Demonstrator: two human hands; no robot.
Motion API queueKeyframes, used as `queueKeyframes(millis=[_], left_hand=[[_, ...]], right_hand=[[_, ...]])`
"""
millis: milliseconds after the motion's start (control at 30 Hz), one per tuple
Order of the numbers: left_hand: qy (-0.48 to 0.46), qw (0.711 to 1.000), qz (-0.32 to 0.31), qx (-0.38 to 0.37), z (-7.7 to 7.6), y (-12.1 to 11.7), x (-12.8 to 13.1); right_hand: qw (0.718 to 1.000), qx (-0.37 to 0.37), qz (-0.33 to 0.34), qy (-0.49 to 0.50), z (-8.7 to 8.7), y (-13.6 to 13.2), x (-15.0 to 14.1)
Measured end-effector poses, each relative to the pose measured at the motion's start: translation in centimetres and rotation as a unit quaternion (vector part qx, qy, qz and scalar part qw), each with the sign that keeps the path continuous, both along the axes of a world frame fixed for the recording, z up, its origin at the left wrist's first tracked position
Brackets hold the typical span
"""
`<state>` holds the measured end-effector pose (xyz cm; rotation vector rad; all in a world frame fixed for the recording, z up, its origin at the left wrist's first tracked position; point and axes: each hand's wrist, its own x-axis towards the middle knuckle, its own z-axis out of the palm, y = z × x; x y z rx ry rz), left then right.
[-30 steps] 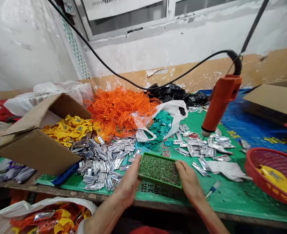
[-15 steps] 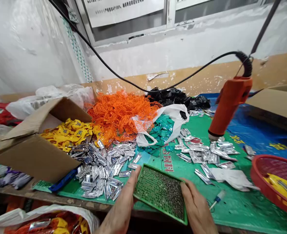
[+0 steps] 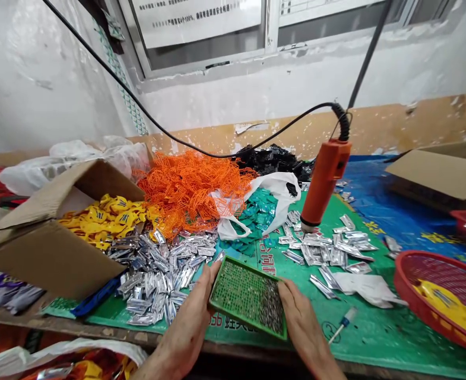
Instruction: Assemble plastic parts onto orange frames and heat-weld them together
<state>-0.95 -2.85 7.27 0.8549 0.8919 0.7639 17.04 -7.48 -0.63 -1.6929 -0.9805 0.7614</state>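
Note:
Both hands hold a small green tray (image 3: 233, 285) with rows of holes, tilted above the front of the table. My left hand (image 3: 191, 316) grips its left edge, and my right hand (image 3: 302, 322) has hold of the right edge. Small dark screws (image 3: 270, 306) are heaped towards the tray's right end, with some spread over its holes. Left of the tray lies a pile of shiny silver metal pieces (image 3: 157, 279). An orange electric screwdriver (image 3: 324, 182) hangs from its black cable above the table, beyond my right hand.
A cardboard box (image 3: 54, 258) of yellow plastic parts (image 3: 110, 216) stands left. Behind are orange plastic pieces (image 3: 193, 184), teal parts (image 3: 257, 211) in a white bag and black parts (image 3: 272, 158). At right are a red basket (image 3: 403, 295), a hand screwdriver (image 3: 346, 321) and silver pieces (image 3: 328, 248).
The tray has risen slightly and moved left in view, more tilted, with screws bunched towards its right end. The hanging electric screwdriver has swung left.

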Motion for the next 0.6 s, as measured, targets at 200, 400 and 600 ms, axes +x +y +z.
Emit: queueKeyframes(millis=[200, 400, 600], left_hand=[[0.029, 0.999, 0.024, -0.035, -1.3, -0.4, 0.0], [0.036, 0.998, 0.027, -0.053, -1.6, -0.5, -0.6], [-0.007, 0.998, -0.026, -0.053, -4.1, 0.0, 1.1]], right_hand=[[0.999, -0.033, 0.008, 0.002, -0.1, -0.7, 0.3], [0.999, -0.029, 0.032, -0.034, -0.5, -0.8, -0.4], [0.993, -0.028, 0.024, -0.111, -1.4, 1.7, 2.9]])
